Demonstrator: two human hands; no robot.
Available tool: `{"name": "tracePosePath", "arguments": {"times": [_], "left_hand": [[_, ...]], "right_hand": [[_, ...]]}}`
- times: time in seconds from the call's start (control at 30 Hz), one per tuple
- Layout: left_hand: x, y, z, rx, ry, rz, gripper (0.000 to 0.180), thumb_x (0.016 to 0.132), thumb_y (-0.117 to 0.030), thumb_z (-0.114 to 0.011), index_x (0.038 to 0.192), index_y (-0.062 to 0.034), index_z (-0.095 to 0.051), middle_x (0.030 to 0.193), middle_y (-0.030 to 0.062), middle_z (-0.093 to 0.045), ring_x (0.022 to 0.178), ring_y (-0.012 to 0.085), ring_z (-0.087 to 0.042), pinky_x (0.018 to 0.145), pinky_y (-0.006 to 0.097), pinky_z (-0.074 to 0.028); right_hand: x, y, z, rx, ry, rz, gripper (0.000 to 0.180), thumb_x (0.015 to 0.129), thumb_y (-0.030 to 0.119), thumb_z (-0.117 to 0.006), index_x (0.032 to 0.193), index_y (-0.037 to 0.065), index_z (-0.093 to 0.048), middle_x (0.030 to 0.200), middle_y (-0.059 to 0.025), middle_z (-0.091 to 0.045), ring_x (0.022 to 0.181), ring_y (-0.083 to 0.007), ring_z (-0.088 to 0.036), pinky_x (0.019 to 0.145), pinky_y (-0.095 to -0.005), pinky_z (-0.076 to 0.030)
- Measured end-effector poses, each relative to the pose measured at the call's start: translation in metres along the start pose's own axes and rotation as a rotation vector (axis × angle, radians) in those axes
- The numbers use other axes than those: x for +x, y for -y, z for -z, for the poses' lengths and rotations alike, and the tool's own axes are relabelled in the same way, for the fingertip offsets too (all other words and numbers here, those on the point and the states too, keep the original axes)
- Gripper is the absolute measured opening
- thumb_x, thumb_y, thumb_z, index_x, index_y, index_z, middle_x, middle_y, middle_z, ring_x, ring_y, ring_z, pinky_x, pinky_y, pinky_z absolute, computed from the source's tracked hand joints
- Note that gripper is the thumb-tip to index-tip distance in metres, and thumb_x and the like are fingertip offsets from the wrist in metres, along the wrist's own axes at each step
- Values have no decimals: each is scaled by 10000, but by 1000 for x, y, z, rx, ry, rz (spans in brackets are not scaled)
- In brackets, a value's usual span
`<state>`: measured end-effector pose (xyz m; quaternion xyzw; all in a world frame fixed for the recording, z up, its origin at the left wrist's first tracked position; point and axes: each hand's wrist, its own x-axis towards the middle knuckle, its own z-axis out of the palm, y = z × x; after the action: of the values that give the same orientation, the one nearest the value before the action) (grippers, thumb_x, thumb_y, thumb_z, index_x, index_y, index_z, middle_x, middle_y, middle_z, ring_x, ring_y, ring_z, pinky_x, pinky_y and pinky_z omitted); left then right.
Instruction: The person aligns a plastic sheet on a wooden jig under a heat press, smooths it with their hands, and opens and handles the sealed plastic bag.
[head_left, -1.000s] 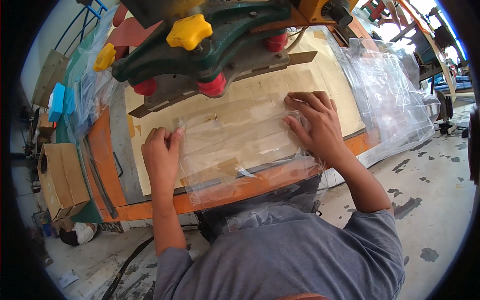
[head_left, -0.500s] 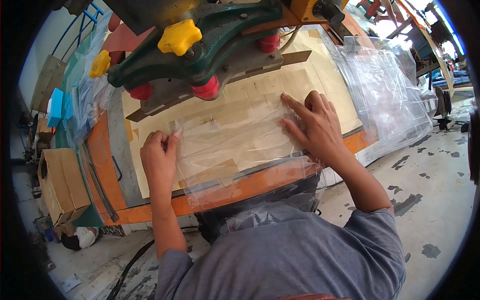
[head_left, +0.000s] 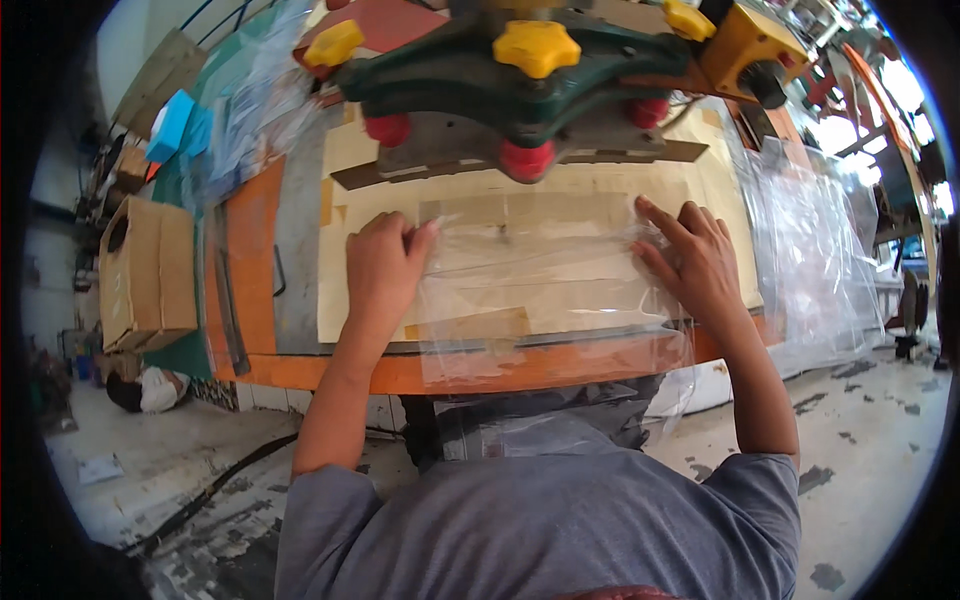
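Observation:
A clear plastic sheet [head_left: 540,292] lies across a pale yellow board [head_left: 375,335] and hangs over the bench's front edge towards my lap. My left hand [head_left: 385,265] pinches its left edge between thumb and curled fingers. At the far right corner my right hand [head_left: 698,262] is open, index finger and thumb apart, their tips resting on the plastic. Just beyond the sheet's far edge stands a dark green press head [head_left: 440,85] with yellow star knobs [head_left: 537,48], red round mounts [head_left: 527,158] and a long metal blade bar [head_left: 620,158].
More clear plastic sheets [head_left: 815,250] drape over the bench's right side. Others [head_left: 250,120] lie at the far left. An orange bench edge [head_left: 300,370] runs before me. A cardboard box [head_left: 150,275] stands left, below a blue box [head_left: 172,128]. A yellow control box [head_left: 755,55] sits far right.
My view has turned, so the press and board appear further right and more level. The plastic sheet now looks straighter to the blade bar. Both hands keep much the same hold.

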<state>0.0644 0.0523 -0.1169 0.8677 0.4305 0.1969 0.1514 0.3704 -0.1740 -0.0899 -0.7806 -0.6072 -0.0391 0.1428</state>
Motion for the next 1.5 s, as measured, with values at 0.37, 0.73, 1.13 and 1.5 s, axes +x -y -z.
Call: {"name": "tracePosePath", "arguments": {"times": [0.37, 0.73, 1.13, 1.5], "left_hand": [[25, -4, -18, 122, -137, -166, 402, 989, -327, -696, 790, 19, -644, 793, 202, -681, 734, 406, -667, 714, 491, -508], [24, -4, -17, 45, -87, -39, 426, 983, -341, -709, 765, 20, -639, 726, 208, -673, 677, 396, -676, 654, 470, -513], [25, -12, -6, 0, 35, 49, 420, 1004, -364, -679, 820, 12, -661, 799, 203, -696, 744, 412, -682, 694, 472, -517], [25, -17, -6, -42, 41, 68, 397, 1017, -330, -675, 873, 40, -665, 822, 206, -694, 741, 395, -672, 694, 457, -512]], "right_hand": [[25, -23, -3, 12, -18, 0, 480, 966, 393, -707, 1395, 177, -681, 882, -114, -546, 869, -308, -575, 826, -433, -443], [26, -16, -4, 180, -31, -93, 478, 933, 342, -744, 1357, 123, -705, 845, -128, -499, 805, -323, -532, 811, -444, -451], [21, -26, -7, 200, -51, -81, 413, 940, 362, -737, 1297, 154, -745, 852, -129, -543, 852, -334, -569, 828, -451, -458], [20, -25, -2, 184, -70, -111, 397, 957, 396, -719, 1262, 145, -758, 854, -124, -580, 868, -333, -609, 832, -452, -477]]}}
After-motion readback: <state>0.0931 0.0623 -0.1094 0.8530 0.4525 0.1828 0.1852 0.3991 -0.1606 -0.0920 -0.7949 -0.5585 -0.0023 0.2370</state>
